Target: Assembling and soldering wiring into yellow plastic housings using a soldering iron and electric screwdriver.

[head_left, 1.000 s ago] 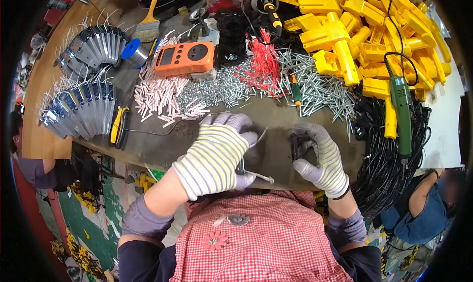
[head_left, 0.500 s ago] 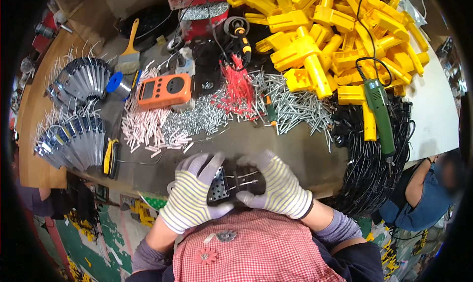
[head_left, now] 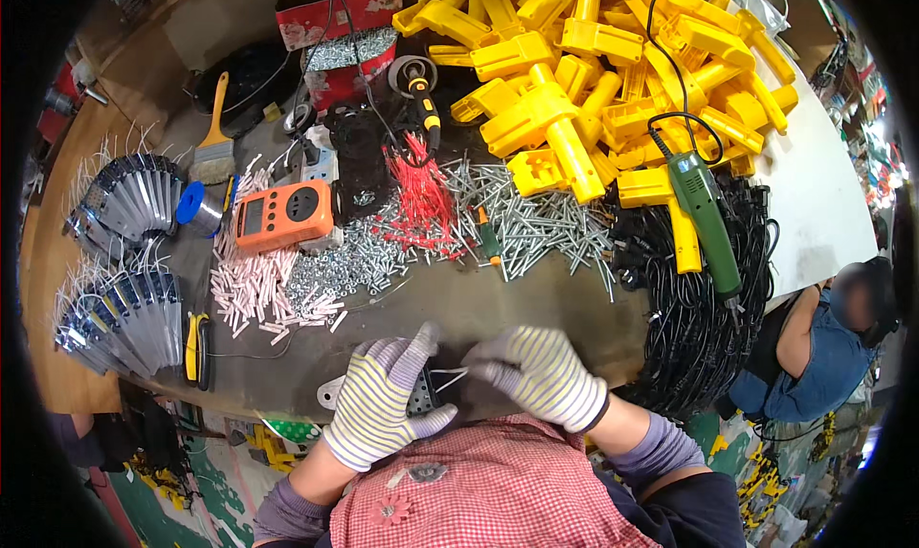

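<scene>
My left hand (head_left: 378, 400), in a striped knit glove, is closed around a metal part with a dark perforated plate (head_left: 422, 395). A pale rounded metal tab (head_left: 330, 392) sticks out on the other side of that hand, and the palm and fingers hide the rest. White wires (head_left: 448, 373) run from the part toward my right hand (head_left: 544, 376). That hand, gloved alike, has its fingers drawn together at the wire ends; its fingertips are slightly blurred.
Behind my hands lie pink sleeves (head_left: 251, 294), an orange meter (head_left: 285, 216), red pieces (head_left: 421, 194), screws (head_left: 536, 218) and yellow housings (head_left: 536, 112). Left are fanned metal strips (head_left: 124, 313) and pliers (head_left: 197, 350); right, black cables (head_left: 699, 328) and a green power tool (head_left: 706, 218). A person (head_left: 814, 347) sits beyond.
The view has shifted, so the bench contents appear further left. My right hand has turned and drawn its fingers together at the wires, while my left hand keeps hold of the metal part.
</scene>
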`<action>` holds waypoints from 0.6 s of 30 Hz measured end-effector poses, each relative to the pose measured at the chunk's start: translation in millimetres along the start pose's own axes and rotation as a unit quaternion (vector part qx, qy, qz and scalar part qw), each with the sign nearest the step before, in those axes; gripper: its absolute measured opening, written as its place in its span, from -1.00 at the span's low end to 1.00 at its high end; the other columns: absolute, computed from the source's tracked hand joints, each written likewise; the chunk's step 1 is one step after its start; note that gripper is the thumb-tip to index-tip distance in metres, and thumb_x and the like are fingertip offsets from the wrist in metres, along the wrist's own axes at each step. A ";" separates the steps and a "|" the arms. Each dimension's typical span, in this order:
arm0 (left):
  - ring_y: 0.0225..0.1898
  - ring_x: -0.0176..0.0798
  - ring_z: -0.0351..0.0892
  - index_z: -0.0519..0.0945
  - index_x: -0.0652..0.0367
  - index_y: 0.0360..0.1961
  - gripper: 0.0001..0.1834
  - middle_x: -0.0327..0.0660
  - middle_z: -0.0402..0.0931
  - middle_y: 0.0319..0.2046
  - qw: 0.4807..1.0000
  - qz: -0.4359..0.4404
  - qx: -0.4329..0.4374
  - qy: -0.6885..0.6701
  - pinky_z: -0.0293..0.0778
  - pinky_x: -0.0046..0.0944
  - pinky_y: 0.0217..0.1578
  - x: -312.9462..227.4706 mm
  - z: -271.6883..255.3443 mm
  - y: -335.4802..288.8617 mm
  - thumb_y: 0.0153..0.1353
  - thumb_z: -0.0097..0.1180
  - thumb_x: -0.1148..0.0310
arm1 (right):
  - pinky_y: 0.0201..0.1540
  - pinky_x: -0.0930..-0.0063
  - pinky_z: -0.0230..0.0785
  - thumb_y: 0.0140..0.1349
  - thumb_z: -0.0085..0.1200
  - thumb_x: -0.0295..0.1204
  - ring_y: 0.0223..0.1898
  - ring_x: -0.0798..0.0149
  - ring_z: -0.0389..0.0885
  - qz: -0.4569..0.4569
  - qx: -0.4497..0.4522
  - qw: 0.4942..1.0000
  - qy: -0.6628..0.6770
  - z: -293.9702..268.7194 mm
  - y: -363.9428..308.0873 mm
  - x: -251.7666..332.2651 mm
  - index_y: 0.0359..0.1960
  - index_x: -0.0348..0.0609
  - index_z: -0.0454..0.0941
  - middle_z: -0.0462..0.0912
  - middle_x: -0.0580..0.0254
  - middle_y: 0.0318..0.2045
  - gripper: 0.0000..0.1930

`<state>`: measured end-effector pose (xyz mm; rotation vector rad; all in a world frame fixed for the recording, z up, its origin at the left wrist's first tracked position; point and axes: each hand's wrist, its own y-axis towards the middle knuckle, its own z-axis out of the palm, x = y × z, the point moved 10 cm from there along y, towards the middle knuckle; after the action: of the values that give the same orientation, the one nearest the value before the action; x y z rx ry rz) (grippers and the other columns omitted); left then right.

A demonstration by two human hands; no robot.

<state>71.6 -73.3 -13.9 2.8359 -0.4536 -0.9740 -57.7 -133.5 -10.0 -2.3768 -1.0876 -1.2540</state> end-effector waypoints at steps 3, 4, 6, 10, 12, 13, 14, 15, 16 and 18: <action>-0.08 0.09 0.50 0.28 0.22 0.36 0.07 -0.06 0.57 -0.06 1.000 -0.008 -0.008 0.012 0.31 0.04 0.07 -0.3 -3.8 2.1 -0.17 0.43 -0.03 | -0.29 0.30 0.48 0.15 0.27 -0.42 -0.38 0.03 0.65 0.005 -0.164 0.984 -0.066 -62.9 20.6 -7.6 -0.29 -0.21 0.67 0.67 0.05 -0.41 -0.85; -0.12 0.08 0.48 0.31 0.21 0.35 0.06 -0.03 0.55 -0.11 1.000 -0.006 -0.007 0.024 0.31 0.03 0.05 -0.5 -3.2 -0.1 -0.19 0.45 -0.01 | -0.31 0.30 0.48 0.13 0.28 -0.45 -0.39 0.05 0.65 -0.010 -0.207 0.975 -0.081 -82.1 24.8 -5.7 -0.31 -0.24 0.66 0.67 0.04 -0.41 -0.86; -0.13 0.07 0.47 0.31 0.23 0.34 0.06 -0.03 0.54 -0.14 0.998 0.000 -0.017 0.053 0.32 0.02 0.04 -4.5 -7.9 -0.4 -0.20 0.46 0.01 | -0.28 0.30 0.49 0.11 0.27 -0.50 -0.39 0.08 0.66 -0.030 -0.239 0.968 -0.072 -104.7 44.3 9.6 -0.32 -0.23 0.65 0.67 0.06 -0.42 -0.88; -0.12 0.04 0.48 0.32 0.24 0.33 0.05 -0.06 0.55 -0.13 1.000 -0.007 -0.008 0.024 0.32 0.01 0.04 2.4 -5.7 0.9 -0.20 0.46 0.03 | -0.11 0.20 0.48 0.08 0.21 -0.54 -0.21 -0.02 0.63 -0.116 -0.265 0.925 -0.246 -147.7 99.6 38.9 -0.23 -0.14 0.59 0.62 0.06 -0.32 -0.81; -0.11 0.00 0.49 0.32 0.24 0.32 0.03 -0.10 0.57 -0.11 1.000 0.018 -0.003 0.009 0.32 -0.01 0.04 -3.9 -3.1 6.9 -0.19 0.46 0.04 | -0.07 0.17 0.49 0.10 0.15 -0.54 -0.19 -0.04 0.63 -0.114 -0.332 0.857 -0.377 -197.5 120.8 31.4 -0.20 -0.13 0.58 0.63 0.03 -0.31 -0.80; -0.10 -0.02 0.50 0.32 0.25 0.32 0.02 -0.13 0.59 -0.10 1.000 0.017 0.007 0.017 0.32 -0.03 0.03 -5.1 -0.1 8.3 -0.18 0.46 0.03 | -0.06 0.14 0.48 0.11 0.12 -0.54 -0.17 -0.06 0.63 -0.079 -0.325 0.841 -0.426 -218.4 135.2 23.6 -0.18 -0.13 0.58 0.63 0.00 -0.28 -0.79; -0.11 -0.02 0.50 0.32 0.26 0.31 0.03 -0.12 0.59 -0.09 0.999 0.017 0.000 0.038 0.32 -0.03 0.02 -4.3 0.2 5.0 -0.18 0.46 0.02 | -0.04 0.11 0.48 0.12 0.08 -0.53 -0.16 -0.07 0.63 -0.048 -0.314 0.825 -0.468 -231.3 150.4 18.9 -0.16 -0.12 0.58 0.63 -0.03 -0.26 -0.78; -0.12 -0.01 0.49 0.33 0.27 0.31 0.03 -0.13 0.59 -0.10 0.999 0.019 -0.002 0.035 0.32 -0.03 0.02 -3.9 -1.0 2.7 -0.19 0.46 0.01 | -0.02 0.10 0.48 0.13 0.05 -0.53 -0.13 -0.07 0.63 -0.066 -0.300 0.826 -0.473 -233.0 160.0 28.3 -0.18 -0.13 0.59 0.64 -0.06 -0.23 -0.79; -0.13 0.00 0.49 0.33 0.27 0.30 0.04 -0.13 0.58 -0.11 0.999 0.022 -0.005 0.031 0.32 -0.02 0.01 -3.9 -2.4 1.4 -0.19 0.46 -0.01 | 0.00 0.11 0.48 0.13 0.05 -0.54 -0.11 -0.06 0.64 -0.067 -0.295 0.823 -0.480 -237.7 164.5 36.6 -0.21 -0.13 0.60 0.65 -0.04 -0.22 -0.81; -0.15 0.02 0.48 0.35 0.25 0.30 0.04 -0.11 0.56 -0.14 0.999 0.018 -0.015 0.036 0.33 -0.01 0.00 -1.1 -4.2 -3.3 -0.21 0.47 -0.03 | 0.06 0.17 0.43 -0.03 0.25 -0.54 -0.06 -0.05 0.58 -0.057 -0.300 0.816 -0.490 -257.8 168.3 52.5 -0.20 -0.07 0.53 0.63 0.06 -0.18 -0.70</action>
<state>74.1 -69.9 -10.6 2.8149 -0.4756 -0.8610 -76.5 -357.1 207.3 -3.6736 -1.1571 -0.2890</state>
